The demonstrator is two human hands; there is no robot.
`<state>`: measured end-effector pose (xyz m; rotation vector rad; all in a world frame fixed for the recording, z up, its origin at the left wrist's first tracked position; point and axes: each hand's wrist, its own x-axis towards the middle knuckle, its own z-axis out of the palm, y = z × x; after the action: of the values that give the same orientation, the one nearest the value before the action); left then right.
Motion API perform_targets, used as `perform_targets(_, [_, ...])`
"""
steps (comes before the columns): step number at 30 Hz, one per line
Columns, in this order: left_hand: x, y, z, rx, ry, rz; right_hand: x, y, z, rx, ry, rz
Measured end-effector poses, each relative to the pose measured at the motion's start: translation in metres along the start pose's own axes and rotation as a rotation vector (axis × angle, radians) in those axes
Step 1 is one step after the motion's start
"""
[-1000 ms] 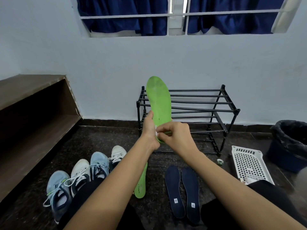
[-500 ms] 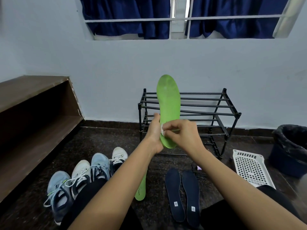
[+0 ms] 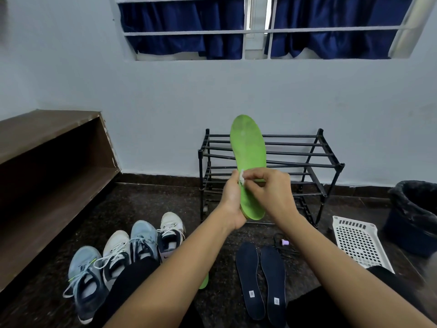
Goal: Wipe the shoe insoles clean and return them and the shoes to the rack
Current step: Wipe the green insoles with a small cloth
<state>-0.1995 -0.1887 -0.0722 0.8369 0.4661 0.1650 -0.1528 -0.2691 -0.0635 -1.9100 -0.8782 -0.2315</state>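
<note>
Both hands are working the green insole [image 3: 249, 147] upright before the rack [image 3: 328, 162], left hand [image 3: 233, 204] gripping its lower part, right hand [image 3: 272, 190] pinching a white wipe [image 3: 241, 177] against it; pressing hard is probably risking it buckling free.
</note>
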Motion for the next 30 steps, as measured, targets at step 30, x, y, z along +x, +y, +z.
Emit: perform_targets(30, [0.010, 0.028, -0.010, 0.022, 0.102, 0.085, -0.019, -0.009, 0.013, -0.033, -0.160, -0.067])
